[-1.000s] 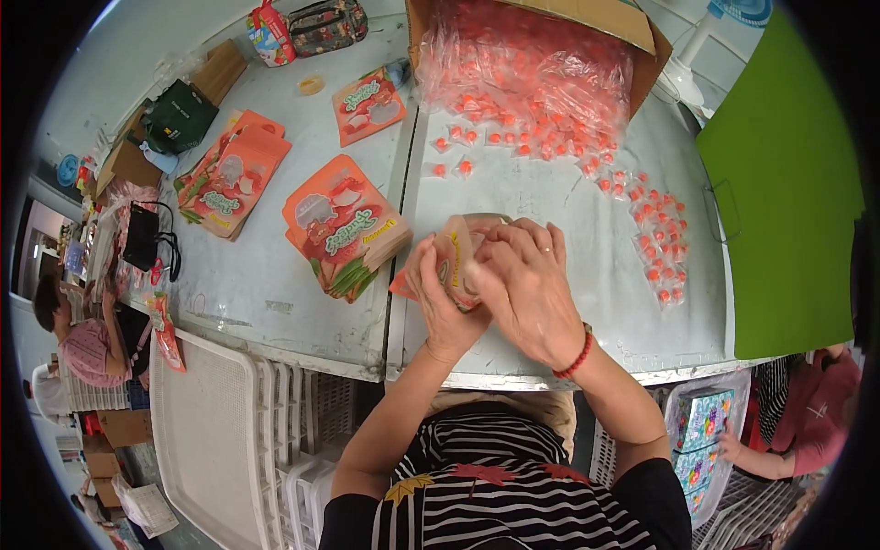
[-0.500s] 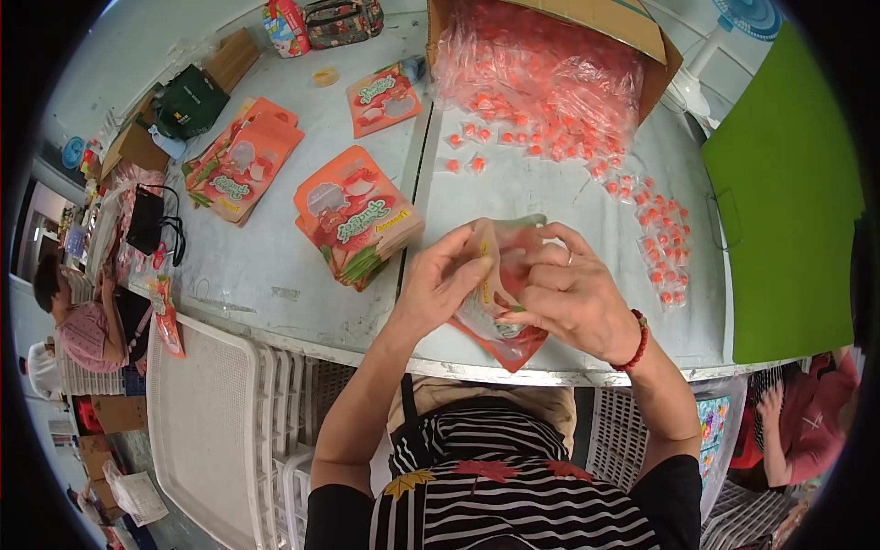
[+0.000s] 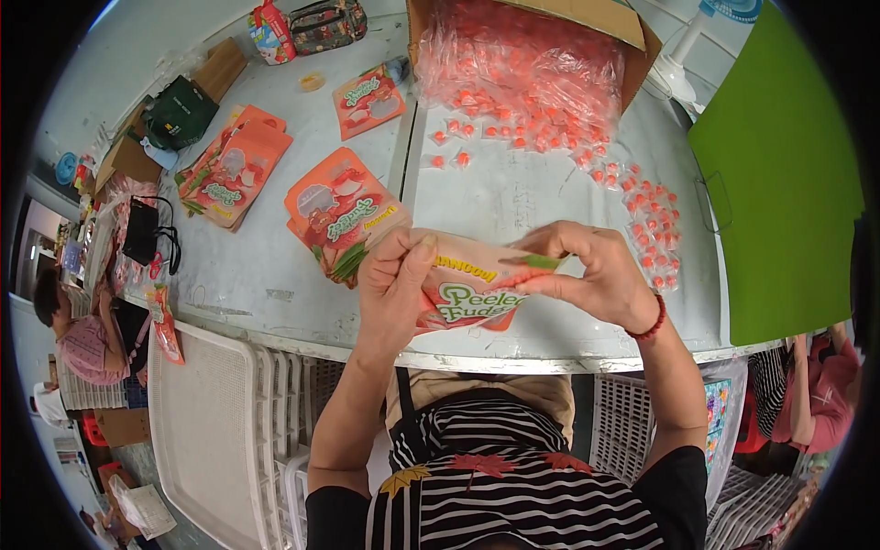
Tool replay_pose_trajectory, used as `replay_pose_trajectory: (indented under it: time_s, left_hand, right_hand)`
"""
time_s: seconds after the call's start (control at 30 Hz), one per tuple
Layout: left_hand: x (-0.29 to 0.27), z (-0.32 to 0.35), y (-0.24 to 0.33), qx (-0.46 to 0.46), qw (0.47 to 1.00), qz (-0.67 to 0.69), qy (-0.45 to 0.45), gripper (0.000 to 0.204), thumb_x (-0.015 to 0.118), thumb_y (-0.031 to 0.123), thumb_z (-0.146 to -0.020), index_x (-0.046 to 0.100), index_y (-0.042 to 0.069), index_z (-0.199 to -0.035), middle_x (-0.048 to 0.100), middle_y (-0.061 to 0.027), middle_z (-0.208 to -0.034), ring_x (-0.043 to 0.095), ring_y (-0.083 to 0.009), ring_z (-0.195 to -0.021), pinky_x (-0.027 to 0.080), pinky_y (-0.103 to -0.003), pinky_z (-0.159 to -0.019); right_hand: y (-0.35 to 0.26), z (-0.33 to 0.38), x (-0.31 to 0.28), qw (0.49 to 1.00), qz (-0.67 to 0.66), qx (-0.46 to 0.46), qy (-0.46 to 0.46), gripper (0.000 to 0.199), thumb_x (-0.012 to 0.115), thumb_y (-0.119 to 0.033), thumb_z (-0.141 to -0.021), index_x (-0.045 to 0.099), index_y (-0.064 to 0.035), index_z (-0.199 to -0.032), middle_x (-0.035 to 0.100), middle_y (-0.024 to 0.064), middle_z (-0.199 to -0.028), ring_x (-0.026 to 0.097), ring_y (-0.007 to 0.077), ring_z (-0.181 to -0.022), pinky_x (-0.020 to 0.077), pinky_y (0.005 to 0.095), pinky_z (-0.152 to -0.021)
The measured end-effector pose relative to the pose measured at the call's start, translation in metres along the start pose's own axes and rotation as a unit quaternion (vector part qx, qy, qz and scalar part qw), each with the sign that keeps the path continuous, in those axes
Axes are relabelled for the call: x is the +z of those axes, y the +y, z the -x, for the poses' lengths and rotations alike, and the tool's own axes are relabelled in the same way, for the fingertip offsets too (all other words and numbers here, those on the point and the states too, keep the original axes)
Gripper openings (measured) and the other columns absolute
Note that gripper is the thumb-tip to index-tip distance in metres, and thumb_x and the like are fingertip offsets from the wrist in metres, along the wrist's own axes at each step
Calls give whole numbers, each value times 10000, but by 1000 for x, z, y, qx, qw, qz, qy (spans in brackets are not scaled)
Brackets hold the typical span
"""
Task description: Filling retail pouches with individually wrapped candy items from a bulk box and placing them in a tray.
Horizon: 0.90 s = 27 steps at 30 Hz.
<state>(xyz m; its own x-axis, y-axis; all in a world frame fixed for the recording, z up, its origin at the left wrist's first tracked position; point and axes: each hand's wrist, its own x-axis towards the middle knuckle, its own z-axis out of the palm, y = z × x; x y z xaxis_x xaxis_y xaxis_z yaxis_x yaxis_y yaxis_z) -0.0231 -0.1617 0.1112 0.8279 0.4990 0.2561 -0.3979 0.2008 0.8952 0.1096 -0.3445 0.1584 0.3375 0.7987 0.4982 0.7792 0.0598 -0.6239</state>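
Observation:
A pink-and-orange printed pouch [image 3: 463, 291] is stretched between my two hands above the near edge of the table. My left hand [image 3: 392, 286] pinches its left top corner, thumb on the printed face. At the other end, my right hand [image 3: 600, 275] grips the top edge between thumb and fingers. Whether anything is inside the pouch is hidden. Just left of my left hand lies a stack of matching flat pouches [image 3: 339, 206]. Beyond my right hand, small red-orange pieces in clear wrappers [image 3: 653, 234] are scattered over the tabletop.
A cardboard box [image 3: 639, 69] lined with clear plastic spills more wrapped pieces at the back. More pouches [image 3: 236, 174] lie farther left, and one small pile [image 3: 368, 99] behind. A green board [image 3: 779, 202] borders the right. White plastic trays [image 3: 206, 422] stand below the table's front edge.
The pouch has turned so its printed front faces up and its top edge is pulled wide. My hands have moved apart, the left to the left and the right to the right.

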Motion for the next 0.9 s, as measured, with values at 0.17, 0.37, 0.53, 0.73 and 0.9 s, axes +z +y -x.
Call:
replay_pose_trajectory:
  time_s: [0.17, 0.37, 0.53, 0.73, 0.9]
  left_hand:
    - [10, 0, 9, -48, 999, 10, 7, 88, 580, 67, -917, 621, -6, -945, 606, 37, -819, 500, -5, -733, 413, -170, -643]
    - [-13, 9, -8, -134, 986, -78, -62, 176, 603, 23, -876, 685, -21, -1025, 677, -12, -883, 586, -46, -772, 469, -196, -703]
    - [-2, 8, 0, -96, 991, 92, 24, 178, 634, 59, -881, 690, -12, -1035, 690, -30, -912, 608, -58, -786, 489, -210, -718]
    - [0, 13, -8, -84, 994, 63, 8, 187, 616, 60, -898, 675, -15, -1060, 692, -65, -928, 623, -75, -811, 496, -223, -728]
    - [-8, 8, -19, -126, 984, 128, -14, 204, 605, 74, -908, 662, -19, -1080, 690, -62, -971, 625, -76, -825, 498, -222, -732]
  right_hand:
    - [-3, 8, 7, 994, 3, 111, 23, 314, 793, -123, -745, 523, -32, -878, 640, 64, -748, 634, 103, -669, 492, 245, -580]
    - [-10, 2, 4, 967, -110, 228, 1, 379, 779, -78, -759, 554, -34, -1061, 678, 64, -855, 631, 71, -759, 509, 223, -656]
    - [12, 12, -12, 943, -258, 198, -74, 380, 752, -9, -769, 597, 4, -1115, 685, 48, -941, 612, 79, -873, 500, 232, -785]
    - [12, 16, 6, 965, -193, 178, -27, 138, 696, -79, -845, 704, 36, -921, 636, 25, -874, 556, 70, -779, 465, 223, -718]
    - [24, 17, 9, 907, -337, 253, -24, 174, 643, -126, -901, 690, 34, -948, 614, 19, -860, 540, 65, -747, 457, 218, -681]
